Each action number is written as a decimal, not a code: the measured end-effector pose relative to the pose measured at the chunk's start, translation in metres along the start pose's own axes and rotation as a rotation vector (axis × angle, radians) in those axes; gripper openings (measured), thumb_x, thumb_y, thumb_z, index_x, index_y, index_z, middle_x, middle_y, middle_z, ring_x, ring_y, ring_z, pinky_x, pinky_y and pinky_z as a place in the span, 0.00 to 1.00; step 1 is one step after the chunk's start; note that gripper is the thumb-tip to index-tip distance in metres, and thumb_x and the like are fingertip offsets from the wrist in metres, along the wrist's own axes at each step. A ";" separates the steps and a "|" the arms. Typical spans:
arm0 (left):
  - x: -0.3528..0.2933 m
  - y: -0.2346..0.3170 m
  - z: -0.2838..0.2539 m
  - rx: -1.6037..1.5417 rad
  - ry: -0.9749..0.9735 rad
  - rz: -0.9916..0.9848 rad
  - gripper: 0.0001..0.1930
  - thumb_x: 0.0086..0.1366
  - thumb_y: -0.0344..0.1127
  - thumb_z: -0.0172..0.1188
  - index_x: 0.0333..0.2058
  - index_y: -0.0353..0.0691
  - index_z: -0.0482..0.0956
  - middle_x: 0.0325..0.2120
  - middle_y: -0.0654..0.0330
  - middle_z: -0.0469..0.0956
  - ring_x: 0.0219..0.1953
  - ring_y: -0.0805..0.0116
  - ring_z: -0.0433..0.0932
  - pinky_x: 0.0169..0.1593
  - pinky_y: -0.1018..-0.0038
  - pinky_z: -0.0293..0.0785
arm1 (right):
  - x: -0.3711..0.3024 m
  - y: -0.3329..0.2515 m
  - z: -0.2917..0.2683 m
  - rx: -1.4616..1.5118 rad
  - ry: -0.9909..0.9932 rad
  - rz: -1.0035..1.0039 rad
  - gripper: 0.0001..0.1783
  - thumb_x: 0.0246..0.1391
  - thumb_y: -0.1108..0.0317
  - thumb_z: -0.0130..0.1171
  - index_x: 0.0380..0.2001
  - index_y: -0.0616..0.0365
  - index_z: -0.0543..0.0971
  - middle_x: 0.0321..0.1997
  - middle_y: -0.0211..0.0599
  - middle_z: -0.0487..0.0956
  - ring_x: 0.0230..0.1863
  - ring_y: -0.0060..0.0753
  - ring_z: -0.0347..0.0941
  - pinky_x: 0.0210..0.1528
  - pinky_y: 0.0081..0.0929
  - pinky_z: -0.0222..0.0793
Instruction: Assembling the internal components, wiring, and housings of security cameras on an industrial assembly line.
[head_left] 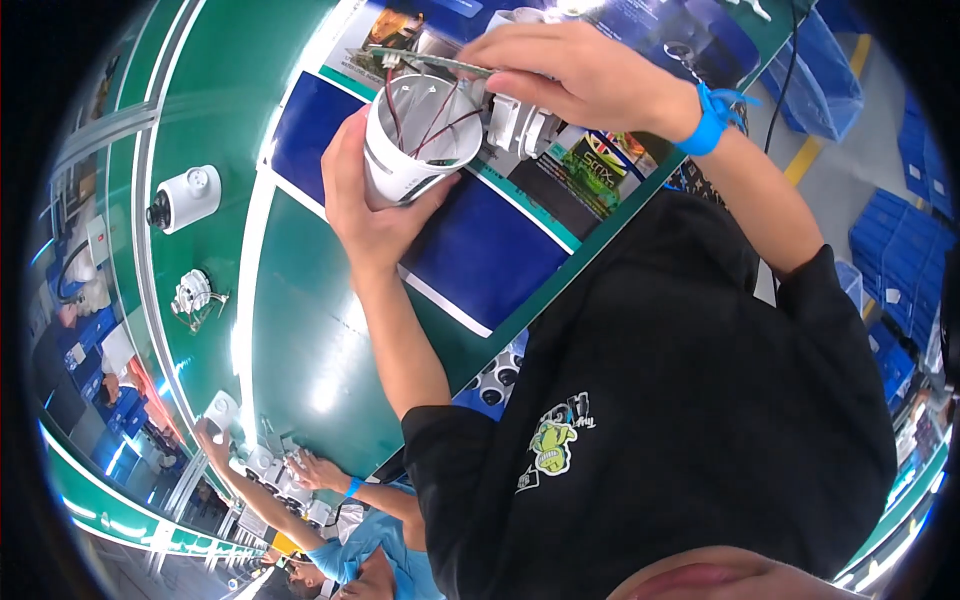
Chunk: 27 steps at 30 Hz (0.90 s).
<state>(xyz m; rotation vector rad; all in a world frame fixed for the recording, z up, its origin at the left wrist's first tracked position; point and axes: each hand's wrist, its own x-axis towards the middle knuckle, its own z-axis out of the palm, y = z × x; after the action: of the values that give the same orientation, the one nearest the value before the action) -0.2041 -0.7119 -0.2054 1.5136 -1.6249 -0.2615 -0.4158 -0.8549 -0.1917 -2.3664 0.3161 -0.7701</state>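
The white cylindrical camera housing (415, 140), open end up with red and dark wires (432, 118) inside, is held above the green workbench (300, 330), the left hand (365, 195) wrapped around its wall. The right hand (580, 75) pinches a green circuit board (425, 62) at the housing's mouth, so the board looks about to be seated. Seating it likely calls for tucking the wires clear and lowering it level.

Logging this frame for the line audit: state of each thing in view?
white cylindrical housing: open-ended, wires inside, gripped by left hand
circuit board: off the housing, held over its mouth by right hand
white camera: assembled, lying on green belt
wired part: loose on belt
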 end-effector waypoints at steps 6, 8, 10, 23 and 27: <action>0.008 -0.005 0.009 0.029 0.012 0.055 0.47 0.29 0.31 0.80 0.54 0.38 0.70 0.49 0.50 0.73 0.49 0.54 0.73 0.52 0.66 0.71 | -0.023 -0.013 0.001 -0.067 -0.011 0.149 0.10 0.60 0.63 0.51 0.32 0.58 0.72 0.27 0.40 0.72 0.30 0.47 0.73 0.32 0.39 0.70; 0.011 -0.003 0.010 0.084 0.025 0.063 0.47 0.29 0.31 0.80 0.54 0.39 0.70 0.49 0.51 0.74 0.49 0.53 0.73 0.52 0.65 0.71 | -0.021 -0.014 -0.007 -0.221 -0.085 0.211 0.09 0.59 0.63 0.52 0.31 0.58 0.72 0.27 0.40 0.72 0.30 0.48 0.73 0.32 0.39 0.70; 0.013 -0.002 0.012 0.085 0.032 0.058 0.46 0.29 0.31 0.80 0.54 0.39 0.70 0.49 0.51 0.74 0.49 0.53 0.73 0.52 0.64 0.71 | -0.016 -0.011 -0.020 -0.281 -0.154 0.217 0.10 0.58 0.63 0.54 0.33 0.59 0.75 0.30 0.41 0.75 0.29 0.47 0.74 0.33 0.37 0.71; 0.030 -0.004 0.031 0.042 0.028 0.106 0.45 0.30 0.30 0.79 0.54 0.38 0.71 0.49 0.51 0.73 0.50 0.54 0.73 0.53 0.66 0.70 | 0.003 0.030 -0.055 -0.338 -0.378 -0.097 0.07 0.55 0.71 0.54 0.29 0.63 0.68 0.26 0.42 0.68 0.27 0.44 0.71 0.28 0.34 0.68; 0.036 -0.005 0.035 0.043 0.027 0.106 0.44 0.30 0.30 0.79 0.53 0.37 0.71 0.49 0.51 0.73 0.50 0.54 0.73 0.53 0.66 0.70 | 0.004 0.035 -0.059 -0.430 -0.460 -0.093 0.07 0.55 0.71 0.54 0.30 0.63 0.68 0.28 0.42 0.69 0.28 0.43 0.72 0.29 0.34 0.69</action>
<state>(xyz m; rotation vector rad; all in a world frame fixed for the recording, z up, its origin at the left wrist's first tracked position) -0.2205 -0.7586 -0.2135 1.4522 -1.6930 -0.1482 -0.4489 -0.9125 -0.1749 -2.8896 0.1876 -0.1853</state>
